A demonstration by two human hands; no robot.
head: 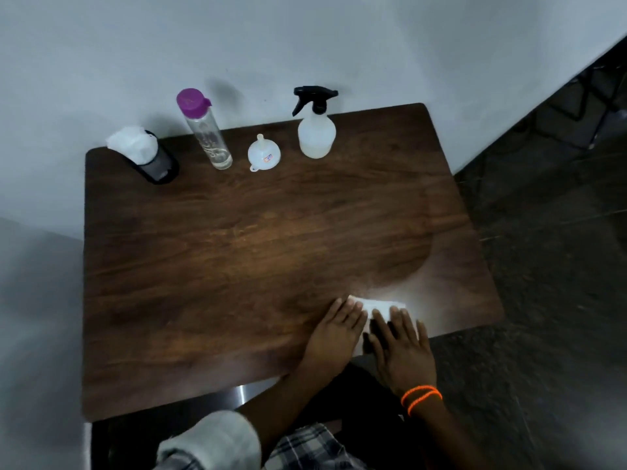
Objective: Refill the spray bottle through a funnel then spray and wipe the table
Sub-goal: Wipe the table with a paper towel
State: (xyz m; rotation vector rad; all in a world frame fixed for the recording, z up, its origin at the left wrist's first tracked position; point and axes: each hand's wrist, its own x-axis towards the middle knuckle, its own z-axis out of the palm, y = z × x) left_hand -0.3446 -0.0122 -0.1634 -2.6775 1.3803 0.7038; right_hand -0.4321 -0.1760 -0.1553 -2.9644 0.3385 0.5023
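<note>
A white folded tissue (383, 306) lies near the front right edge of the brown wooden table (220, 266). My left hand (334, 337) and my right hand (402, 347) press flat on it side by side, fingers straight. At the back of the table stand a white spray bottle (316, 130) with a black trigger head, a small white funnel (263, 153) lying mouth-down with its spout up, and a clear water bottle (207, 130) with a purple cap.
A black holder (157, 162) with white tissues sticking out stands at the back left corner. A pale wall runs behind the table. Dark floor lies to the right, with chair legs (597, 106) at the far upper right.
</note>
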